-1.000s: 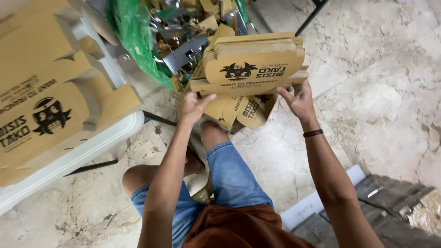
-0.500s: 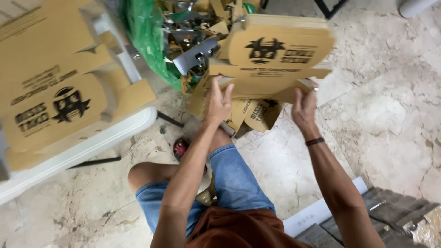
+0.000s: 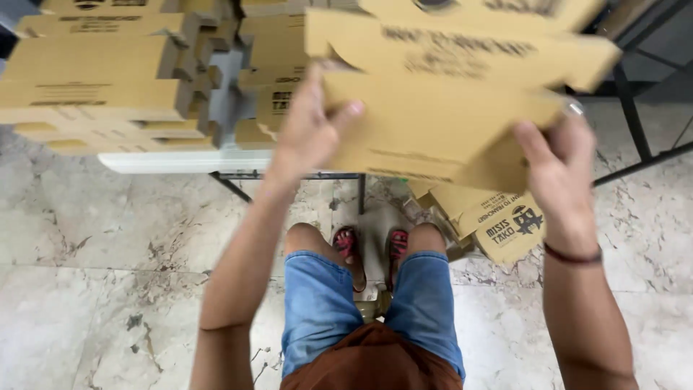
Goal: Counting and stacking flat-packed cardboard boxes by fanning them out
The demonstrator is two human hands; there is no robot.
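I hold a flat, unfolded brown cardboard box blank (image 3: 447, 94) with black print up in front of me, above my knees. My left hand (image 3: 307, 130) grips its left edge, thumb on top. At the blank's right lower edge my right hand (image 3: 559, 170) grips it; that hand has a ring on one finger and a dark band at the wrist. The blank hides most of what lies behind it.
A pile of the same cardboard blanks (image 3: 108, 79) lies on a white table (image 3: 216, 160) at the upper left. More printed blanks (image 3: 505, 224) rest on the marble floor (image 3: 108, 289) by my right knee. Black metal frame legs (image 3: 635, 130) stand at the right.
Both hands have raised the cardboard blank higher and closer to the camera. The view has swung, so the green bag of metal parts is out of sight.
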